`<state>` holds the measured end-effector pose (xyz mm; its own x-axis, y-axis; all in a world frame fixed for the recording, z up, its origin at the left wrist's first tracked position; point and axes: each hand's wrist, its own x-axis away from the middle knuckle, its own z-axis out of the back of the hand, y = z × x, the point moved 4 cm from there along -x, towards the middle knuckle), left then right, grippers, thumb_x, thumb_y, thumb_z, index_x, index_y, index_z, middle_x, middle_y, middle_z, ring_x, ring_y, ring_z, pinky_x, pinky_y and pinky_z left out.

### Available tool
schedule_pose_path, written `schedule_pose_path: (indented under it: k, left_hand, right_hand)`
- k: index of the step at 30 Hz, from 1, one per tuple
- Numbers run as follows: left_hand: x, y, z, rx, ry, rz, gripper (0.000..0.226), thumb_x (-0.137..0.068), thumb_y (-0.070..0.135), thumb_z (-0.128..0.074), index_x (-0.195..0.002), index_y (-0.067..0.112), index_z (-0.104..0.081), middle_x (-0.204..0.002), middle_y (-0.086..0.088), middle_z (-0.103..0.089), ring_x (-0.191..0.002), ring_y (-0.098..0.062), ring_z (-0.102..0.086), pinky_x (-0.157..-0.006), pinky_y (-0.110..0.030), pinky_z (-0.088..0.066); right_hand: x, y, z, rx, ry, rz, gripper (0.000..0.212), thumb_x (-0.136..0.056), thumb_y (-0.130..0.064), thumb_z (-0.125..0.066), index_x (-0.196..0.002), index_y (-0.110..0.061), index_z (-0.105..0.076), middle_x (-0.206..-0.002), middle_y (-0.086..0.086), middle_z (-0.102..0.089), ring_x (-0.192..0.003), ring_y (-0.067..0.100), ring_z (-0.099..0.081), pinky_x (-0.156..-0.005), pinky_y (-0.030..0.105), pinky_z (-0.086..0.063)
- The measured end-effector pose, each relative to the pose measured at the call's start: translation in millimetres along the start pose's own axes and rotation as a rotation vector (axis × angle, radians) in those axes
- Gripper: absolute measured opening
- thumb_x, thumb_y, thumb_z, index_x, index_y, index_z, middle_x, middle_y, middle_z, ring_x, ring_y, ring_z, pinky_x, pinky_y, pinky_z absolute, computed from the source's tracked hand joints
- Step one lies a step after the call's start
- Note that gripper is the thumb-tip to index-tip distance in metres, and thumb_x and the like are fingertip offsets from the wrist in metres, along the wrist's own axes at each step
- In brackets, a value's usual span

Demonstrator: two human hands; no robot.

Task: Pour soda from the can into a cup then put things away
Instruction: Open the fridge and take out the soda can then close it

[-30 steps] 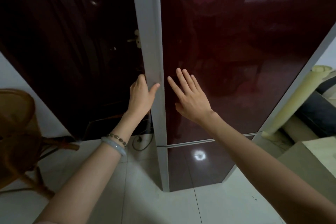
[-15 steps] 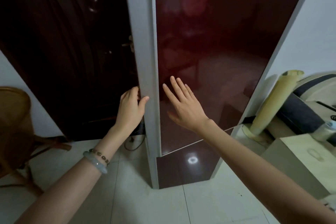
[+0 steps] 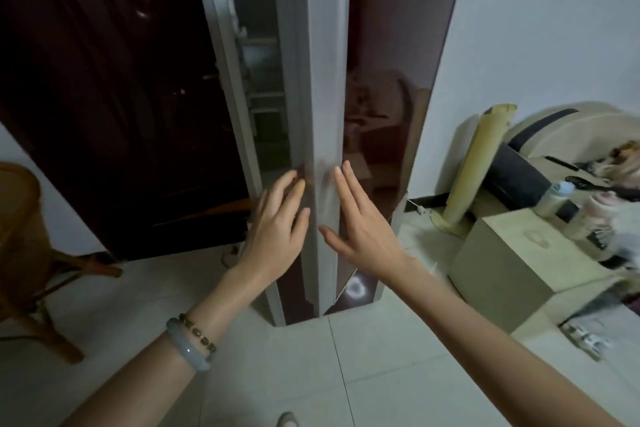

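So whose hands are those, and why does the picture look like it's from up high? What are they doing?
The camera sits on a person's head and looks forward and down, so you see what that person sees. There is no robot here, only two bare hands.

The left hand, the one with bracelets on its wrist, and the right hand are either side of the grey edge of a tall dark red fridge door. The door is open a little: you can see shelves in the gap.

Neither hand is holding anything. The fingers are spread. No can or cup is in sight. On the right, a box sits on the tiled floor.
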<state>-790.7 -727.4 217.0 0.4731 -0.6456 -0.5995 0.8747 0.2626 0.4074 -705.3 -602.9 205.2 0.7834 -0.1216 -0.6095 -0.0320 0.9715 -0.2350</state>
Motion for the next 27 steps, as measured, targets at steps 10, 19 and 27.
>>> schedule_pose_path:
  k: [10,19,27]
  left_hand:
    - [16.9,121.0,-54.9,-0.133,-0.078,-0.394,0.051,-0.093,0.02,-0.038,-0.142,0.009,-0.033,-0.153,-0.01,-0.016,-0.142,-0.025,-0.013,-0.115,-0.04,-0.015]
    - [-2.5,166.1,-99.4,-0.125,-0.119,-0.339,0.073,-0.092,0.043,-0.034,-0.149,0.009,-0.005,-0.157,-0.013,-0.004,-0.145,-0.023,-0.001,-0.117,-0.039,-0.01]
    - [-55.5,206.5,-132.6,-0.194,-0.135,-0.344,0.079,-0.092,0.04,-0.046,-0.149,0.005,-0.003,-0.157,-0.015,-0.006,-0.145,-0.027,-0.003,-0.116,-0.042,-0.008]
  right_hand:
    - [99.9,34.2,85.3,0.216,0.21,-0.06,0.092,-0.087,-0.027,-0.06,-0.149,-0.014,0.006,-0.148,0.033,-0.018,-0.125,0.036,-0.038,-0.084,0.039,-0.054]
    - [172.4,86.6,159.6,0.55,0.246,-0.28,0.083,-0.082,-0.016,-0.07,-0.145,-0.009,-0.018,-0.147,0.032,-0.023,-0.11,0.04,-0.055,-0.083,0.042,-0.051]
    - [206.1,132.4,194.2,0.701,0.113,-0.43,0.082,-0.079,-0.003,-0.058,-0.148,-0.009,-0.014,-0.153,0.021,-0.009,-0.142,0.036,-0.015,-0.109,0.051,-0.031]
